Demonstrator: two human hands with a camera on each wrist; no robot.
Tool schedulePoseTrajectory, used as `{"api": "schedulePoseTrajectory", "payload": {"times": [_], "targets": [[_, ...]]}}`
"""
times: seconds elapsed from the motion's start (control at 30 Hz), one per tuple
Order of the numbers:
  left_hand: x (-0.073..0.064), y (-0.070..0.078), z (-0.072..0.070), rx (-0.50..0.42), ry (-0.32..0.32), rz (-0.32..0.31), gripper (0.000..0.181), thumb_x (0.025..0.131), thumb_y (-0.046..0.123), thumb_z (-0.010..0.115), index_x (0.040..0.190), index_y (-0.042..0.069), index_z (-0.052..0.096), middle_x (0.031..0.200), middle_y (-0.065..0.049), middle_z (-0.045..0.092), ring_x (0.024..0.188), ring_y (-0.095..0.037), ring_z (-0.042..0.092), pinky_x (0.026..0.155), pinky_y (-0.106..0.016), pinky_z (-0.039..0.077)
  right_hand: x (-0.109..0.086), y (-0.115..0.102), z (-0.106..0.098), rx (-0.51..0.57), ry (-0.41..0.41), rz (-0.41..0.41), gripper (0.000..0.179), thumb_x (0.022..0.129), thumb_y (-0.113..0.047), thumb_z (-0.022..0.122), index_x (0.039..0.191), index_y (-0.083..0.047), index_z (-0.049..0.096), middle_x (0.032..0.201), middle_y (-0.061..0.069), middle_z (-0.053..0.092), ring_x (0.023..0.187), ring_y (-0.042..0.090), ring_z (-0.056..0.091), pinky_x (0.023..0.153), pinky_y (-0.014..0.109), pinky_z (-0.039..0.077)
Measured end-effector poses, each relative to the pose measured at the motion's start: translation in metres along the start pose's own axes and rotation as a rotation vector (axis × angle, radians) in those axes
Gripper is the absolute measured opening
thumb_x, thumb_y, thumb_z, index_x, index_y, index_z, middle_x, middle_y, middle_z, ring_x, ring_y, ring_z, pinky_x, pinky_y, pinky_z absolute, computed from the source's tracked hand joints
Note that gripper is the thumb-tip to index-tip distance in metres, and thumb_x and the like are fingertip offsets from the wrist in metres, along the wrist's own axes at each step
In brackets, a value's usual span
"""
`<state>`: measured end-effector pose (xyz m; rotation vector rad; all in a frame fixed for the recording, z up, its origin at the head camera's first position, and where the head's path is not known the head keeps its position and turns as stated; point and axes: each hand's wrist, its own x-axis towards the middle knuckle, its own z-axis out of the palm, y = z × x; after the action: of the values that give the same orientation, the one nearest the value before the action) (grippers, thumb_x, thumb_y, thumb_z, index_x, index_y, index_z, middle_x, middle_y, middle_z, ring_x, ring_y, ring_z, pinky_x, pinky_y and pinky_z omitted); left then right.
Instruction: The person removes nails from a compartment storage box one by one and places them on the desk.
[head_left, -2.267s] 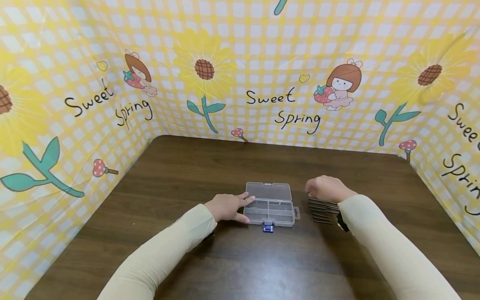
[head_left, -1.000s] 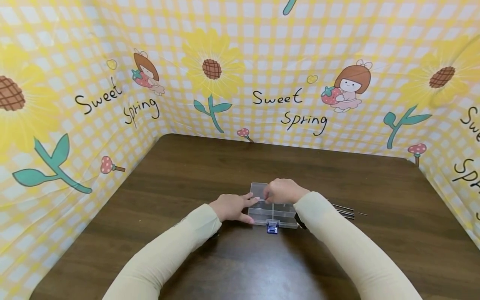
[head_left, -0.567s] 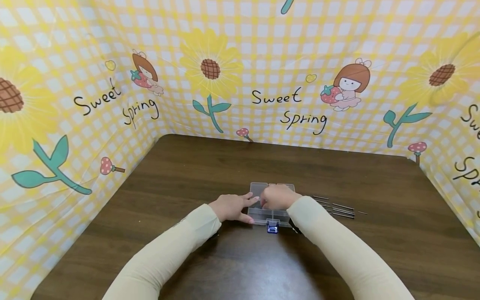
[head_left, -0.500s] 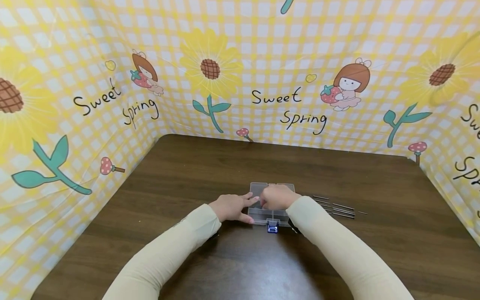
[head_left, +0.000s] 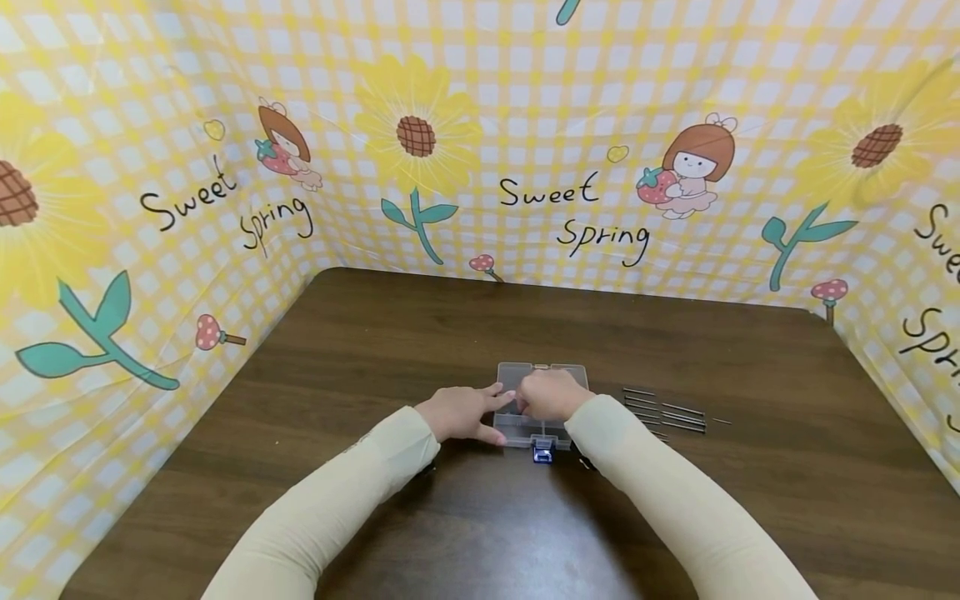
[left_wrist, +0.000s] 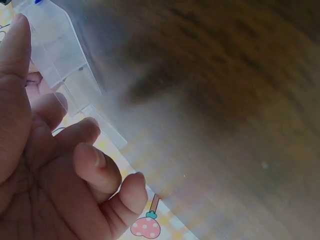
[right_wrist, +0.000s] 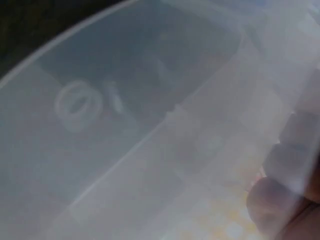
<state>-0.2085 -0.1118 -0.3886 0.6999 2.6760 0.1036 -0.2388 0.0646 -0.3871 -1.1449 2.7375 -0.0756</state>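
Observation:
A clear plastic compartment box (head_left: 517,432) lies on the table with its lid (head_left: 517,374) swung back and a blue latch (head_left: 542,454) at its front. My left hand (head_left: 456,413) braces the box's left side, thumb at the front corner and forefinger toward the hinge. In the left wrist view the thumb overlaps the plastic box wall (left_wrist: 55,45) while the other fingers bend loosely. My right hand (head_left: 551,395) reaches down over the back compartments, fingers curled. Its fingertips are hidden in the head view, and I cannot tell what they hold. Plastic (right_wrist: 120,165) fills the right wrist view, blurred.
Right of the box, several thin metal rods (head_left: 684,417), like nails, lie in rows. One shorter thin piece (head_left: 722,422) lies apart, farther right. The brown table (head_left: 420,333) is enclosed by yellow checked cloth (head_left: 450,167) at the back and sides.
My right hand has moved left from the metal rods to the box and down into its back compartments, staying there over the last half second. The left hand has kept its place.

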Motion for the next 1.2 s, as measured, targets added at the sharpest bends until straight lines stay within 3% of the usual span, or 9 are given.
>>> {"api": "schedulePoseTrajectory", "payload": {"times": [0.33, 0.5, 0.73, 1.07, 1.2], "targets": [[0.0004, -0.0004, 0.0008, 0.003, 0.005, 0.0, 0.078, 0.083, 0.054, 0.064, 0.15, 0.027, 0.034, 0.155, 0.0, 0.029, 0.128, -0.025, 0.047, 0.082, -0.043, 0.049, 0.0021, 0.0012, -0.0013, -0.047, -0.035, -0.016, 0.012, 0.086, -0.01, 0.069, 0.077, -0.016, 0.073, 0.078, -0.005, 0.068, 0.068, 0.01, 0.06, 0.066, 0.034, 0.052], [0.0009, -0.0004, 0.0011, 0.005, 0.007, 0.0, 0.078, 0.083, 0.054, 0.064, 0.15, 0.027, 0.034, 0.155, 0.0, 0.03, 0.128, -0.025, 0.048, 0.083, -0.044, 0.048, 0.0007, 0.0047, -0.0034, -0.045, -0.058, -0.037, 0.02, 0.088, -0.011, 0.067, 0.069, -0.017, 0.068, 0.07, -0.007, 0.06, 0.061, 0.009, 0.05, 0.06, 0.031, 0.046], [0.0013, -0.0003, 0.0006, 0.006, 0.004, 0.004, 0.078, 0.083, 0.054, 0.064, 0.15, 0.027, 0.034, 0.155, -0.001, 0.029, 0.128, -0.026, 0.047, 0.084, -0.045, 0.048, 0.0002, 0.0062, -0.0091, -0.051, -0.108, -0.001, 0.006, 0.087, -0.014, 0.07, 0.086, -0.016, 0.076, 0.089, -0.004, 0.071, 0.083, 0.014, 0.065, 0.074, 0.035, 0.052], [-0.0001, 0.001, -0.0014, -0.003, 0.008, 0.007, 0.079, 0.083, 0.053, 0.065, 0.15, 0.026, 0.034, 0.155, -0.001, 0.03, 0.127, -0.026, 0.049, 0.071, -0.037, 0.048, 0.0025, 0.0053, -0.0045, -0.07, -0.083, -0.001, 0.013, 0.084, -0.01, 0.072, 0.073, -0.016, 0.071, 0.076, -0.006, 0.066, 0.069, 0.012, 0.06, 0.067, 0.034, 0.052], [-0.0005, 0.0019, -0.0011, -0.007, 0.0, -0.001, 0.079, 0.083, 0.052, 0.065, 0.15, 0.026, 0.034, 0.155, -0.001, 0.03, 0.127, -0.027, 0.049, 0.073, -0.038, 0.048, 0.0029, 0.005, -0.0017, -0.078, -0.083, -0.003, 0.017, 0.086, -0.007, 0.068, 0.072, -0.016, 0.071, 0.075, -0.005, 0.066, 0.065, 0.01, 0.058, 0.066, 0.033, 0.052]]}}
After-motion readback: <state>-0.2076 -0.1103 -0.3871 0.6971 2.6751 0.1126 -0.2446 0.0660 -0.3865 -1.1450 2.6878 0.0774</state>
